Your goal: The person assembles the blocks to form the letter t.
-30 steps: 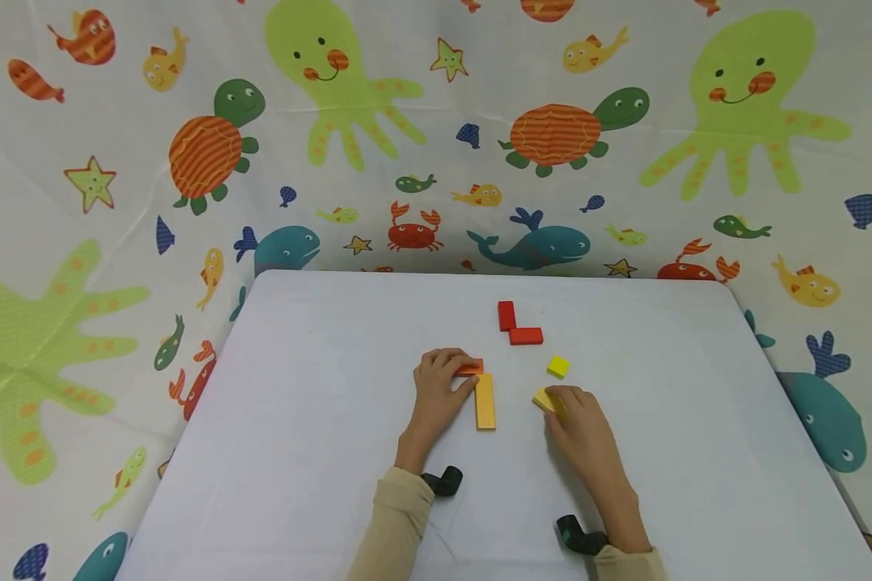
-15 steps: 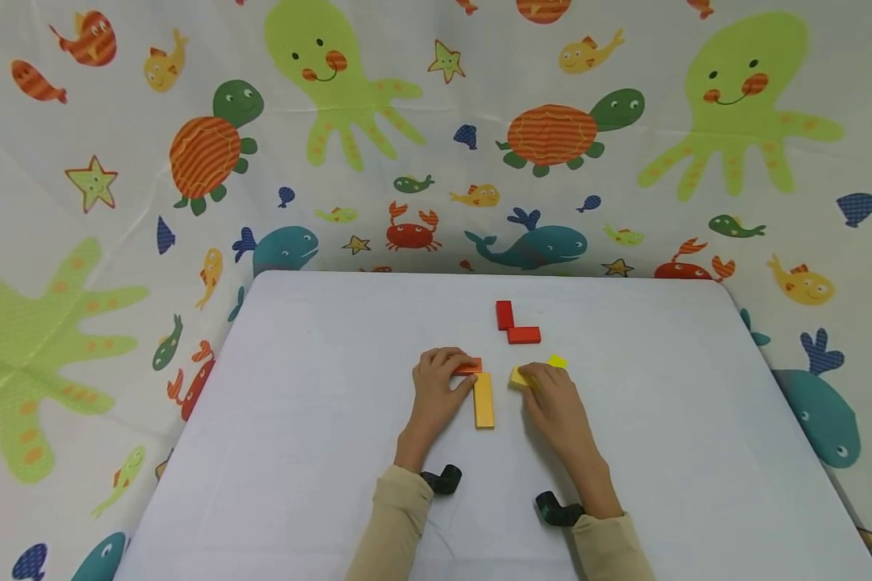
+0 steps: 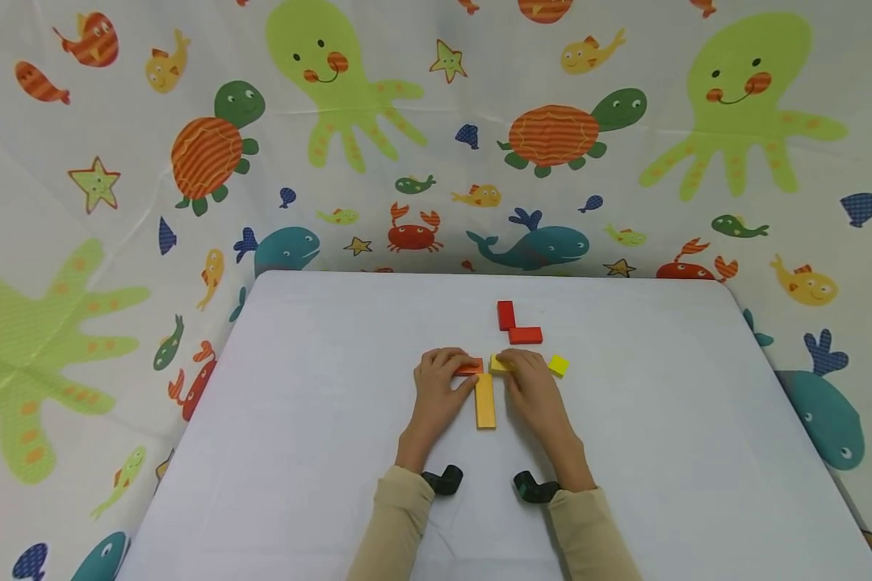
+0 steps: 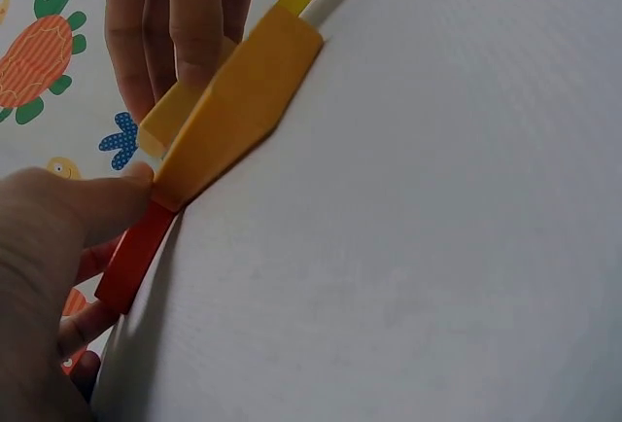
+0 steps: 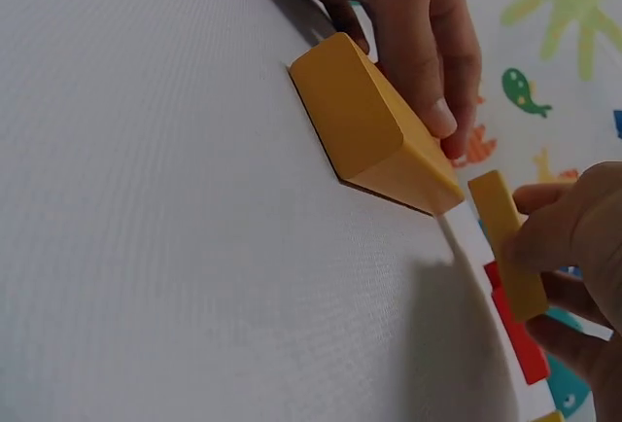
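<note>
My left hand (image 3: 436,387) rests low on the table and holds a short orange-red block (image 3: 471,369) between thumb and fingers. The thumb tip also lies at the corner of a longer light-orange block (image 3: 484,402), whose far end meets the orange-red one. My right hand (image 3: 536,391) pinches a yellow block (image 3: 497,365) just right of that junction. A narrow gap separates the yellow block from the orange-red one in the head view. In the right wrist view the pinched yellow block (image 5: 505,237) appears apart from the light-orange block (image 5: 355,111). Fingers cover part of both held blocks.
Farther back, two red blocks (image 3: 526,335) touch in an L shape. A small yellow block (image 3: 559,366) lies right of my right hand. The white table (image 3: 298,420) ends at a cloth (image 3: 436,145) printed with sea animals. Each wrist wears a black camera (image 3: 443,481).
My right hand has carried the yellow block leftward and away from me, past the small yellow block, up close to the orange-red block. My left hand has stayed in place.
</note>
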Motion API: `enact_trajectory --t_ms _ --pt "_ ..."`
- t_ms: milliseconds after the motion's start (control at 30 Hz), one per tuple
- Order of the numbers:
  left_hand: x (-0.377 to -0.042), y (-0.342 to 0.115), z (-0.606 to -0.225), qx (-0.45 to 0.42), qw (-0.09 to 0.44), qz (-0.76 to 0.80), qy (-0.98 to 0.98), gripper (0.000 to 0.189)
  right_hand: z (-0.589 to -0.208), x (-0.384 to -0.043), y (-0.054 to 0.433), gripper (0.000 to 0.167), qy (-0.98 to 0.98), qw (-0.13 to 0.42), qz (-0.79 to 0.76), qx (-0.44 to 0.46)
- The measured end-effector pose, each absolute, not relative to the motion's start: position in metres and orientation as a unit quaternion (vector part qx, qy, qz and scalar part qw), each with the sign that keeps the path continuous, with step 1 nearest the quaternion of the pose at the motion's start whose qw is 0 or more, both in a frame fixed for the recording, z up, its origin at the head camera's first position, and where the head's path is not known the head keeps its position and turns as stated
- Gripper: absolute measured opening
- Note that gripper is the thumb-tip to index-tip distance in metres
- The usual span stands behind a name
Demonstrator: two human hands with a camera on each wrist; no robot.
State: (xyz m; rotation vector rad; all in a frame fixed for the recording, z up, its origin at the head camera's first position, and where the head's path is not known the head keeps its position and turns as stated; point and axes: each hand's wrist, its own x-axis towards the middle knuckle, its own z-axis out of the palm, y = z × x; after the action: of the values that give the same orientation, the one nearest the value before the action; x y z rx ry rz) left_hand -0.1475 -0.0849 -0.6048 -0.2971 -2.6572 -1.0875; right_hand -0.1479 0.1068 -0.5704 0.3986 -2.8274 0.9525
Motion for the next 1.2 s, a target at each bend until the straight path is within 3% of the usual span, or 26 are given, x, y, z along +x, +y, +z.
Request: enact_trajectory --t_ms 667,1200 --pt "-0.141 -0.085 -0.606 -0.091 0.118 -0.372 -0.916 0.024 -0.585 -0.151 0.102 0.032 -0.924 0.028 0.354 0.139" --pt "-0.149 -0.083 -0.607 -0.098 0.131 -0.37 -0.914 0.023 -0.589 -0.156 0.108 0.033 -0.912 0.04 0.376 0.161"
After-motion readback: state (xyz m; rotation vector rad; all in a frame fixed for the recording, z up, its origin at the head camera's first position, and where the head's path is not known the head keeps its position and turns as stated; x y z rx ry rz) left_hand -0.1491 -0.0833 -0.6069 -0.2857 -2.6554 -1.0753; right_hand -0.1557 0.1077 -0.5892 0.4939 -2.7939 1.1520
